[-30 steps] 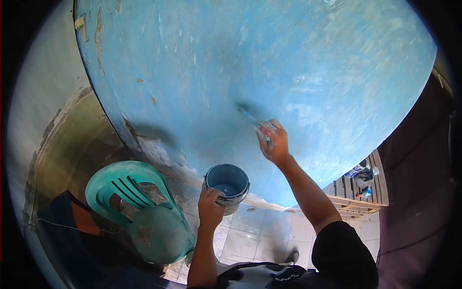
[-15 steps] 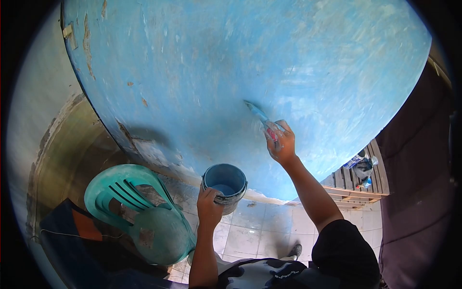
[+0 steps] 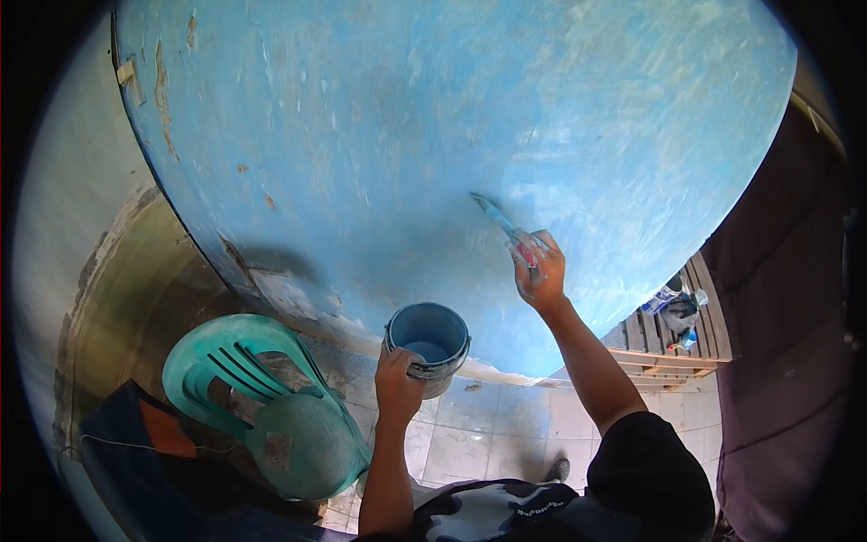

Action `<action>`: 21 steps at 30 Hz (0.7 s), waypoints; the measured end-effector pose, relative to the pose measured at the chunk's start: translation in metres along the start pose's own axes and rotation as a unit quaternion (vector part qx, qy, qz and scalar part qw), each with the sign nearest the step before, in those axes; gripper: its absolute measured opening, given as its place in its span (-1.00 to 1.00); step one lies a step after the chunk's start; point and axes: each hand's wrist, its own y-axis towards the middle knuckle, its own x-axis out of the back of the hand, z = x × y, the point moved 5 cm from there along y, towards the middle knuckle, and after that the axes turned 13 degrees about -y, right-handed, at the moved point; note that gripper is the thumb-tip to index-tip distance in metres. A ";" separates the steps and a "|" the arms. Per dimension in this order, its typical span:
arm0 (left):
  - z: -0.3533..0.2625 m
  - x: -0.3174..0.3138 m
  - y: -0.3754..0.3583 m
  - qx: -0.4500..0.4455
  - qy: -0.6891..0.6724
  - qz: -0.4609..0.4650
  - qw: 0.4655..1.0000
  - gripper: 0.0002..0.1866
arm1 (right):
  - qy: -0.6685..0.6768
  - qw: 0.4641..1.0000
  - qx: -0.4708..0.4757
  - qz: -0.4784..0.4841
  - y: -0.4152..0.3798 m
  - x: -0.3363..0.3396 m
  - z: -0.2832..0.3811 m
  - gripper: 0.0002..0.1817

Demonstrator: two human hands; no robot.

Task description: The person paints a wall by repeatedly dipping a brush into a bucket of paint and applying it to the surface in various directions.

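Observation:
My right hand (image 3: 540, 271) grips a paintbrush (image 3: 504, 223) by its red-marked handle, with the bristles pressed against the blue-painted wall (image 3: 433, 135). Lower down, my left hand (image 3: 398, 384) holds a small paint bucket (image 3: 426, 337) by its rim; blue paint shows inside it. The bucket hangs just in front of the wall's lower edge, above the tiled floor (image 3: 479, 434).
A green plastic chair (image 3: 271, 397) stands at the lower left, close to my left arm. Wooden slats (image 3: 673, 348) with bottles and rags lie at the right. Bare, peeling plaster (image 3: 298, 294) runs along the wall's base. A dark curtain (image 3: 777, 343) hangs at far right.
My right hand and the brush have moved to the right and slightly up along the wall. The bucket stays in my left hand at about the same place.

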 end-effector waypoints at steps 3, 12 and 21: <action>0.001 0.000 -0.002 0.008 0.001 0.007 1.000 -0.71 | 0.042 0.993 -0.049 0.103 -0.036 -0.026 0.005 -0.75; 0.008 0.010 -0.013 0.025 0.014 0.004 1.000 -0.72 | 0.060 0.962 -0.096 0.248 -0.056 -0.077 -0.026 -0.79; 0.023 0.007 -0.018 0.058 0.009 0.017 0.998 -0.72 | 0.041 0.957 -0.132 0.254 -0.097 -0.073 -0.002 -0.89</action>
